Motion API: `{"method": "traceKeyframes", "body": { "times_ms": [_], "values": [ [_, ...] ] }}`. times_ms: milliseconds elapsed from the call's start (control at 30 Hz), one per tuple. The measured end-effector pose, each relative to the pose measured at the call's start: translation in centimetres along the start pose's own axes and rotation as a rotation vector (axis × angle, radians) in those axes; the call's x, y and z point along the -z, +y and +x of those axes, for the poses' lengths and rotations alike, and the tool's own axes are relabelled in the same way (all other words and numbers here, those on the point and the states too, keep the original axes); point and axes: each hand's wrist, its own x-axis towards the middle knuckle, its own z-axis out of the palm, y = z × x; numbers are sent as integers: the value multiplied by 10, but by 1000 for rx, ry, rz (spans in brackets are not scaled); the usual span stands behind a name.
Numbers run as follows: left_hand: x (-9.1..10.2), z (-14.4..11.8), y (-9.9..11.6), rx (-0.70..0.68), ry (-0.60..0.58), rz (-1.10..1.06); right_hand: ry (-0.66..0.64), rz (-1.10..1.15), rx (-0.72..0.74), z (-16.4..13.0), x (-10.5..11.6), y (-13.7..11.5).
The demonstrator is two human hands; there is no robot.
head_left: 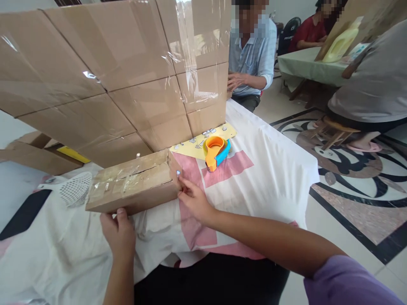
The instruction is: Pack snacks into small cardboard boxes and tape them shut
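Plainly two hands, one box (133, 186).

Brown taped cardboard box (133, 184); orange-and-blue tape dispenser (216, 151); white tablecloth (273, 169) with pink blocks; yellow sheet (199, 144) bearing small, possibly grey, marks.

Patterned marble floor (349, 178), green-clothed table (305, 65), wooden stool (333, 131).

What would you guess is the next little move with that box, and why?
Probably press along the box end: the right hand pinches its corner, the left hand steadies the near edge, and the tape dispenser lies unused.
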Motion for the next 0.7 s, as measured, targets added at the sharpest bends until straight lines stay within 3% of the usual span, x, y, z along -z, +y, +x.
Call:
{"method": "traceKeyframes", "body": {
  "times_ms": [200,700],
  "values": [
    [-1,-2,4,12,26,48,2,-58,19,2,2,0],
    [-3,0,9,4,51,28,-288,-110,-17,25,18,-24]
  ]
}}
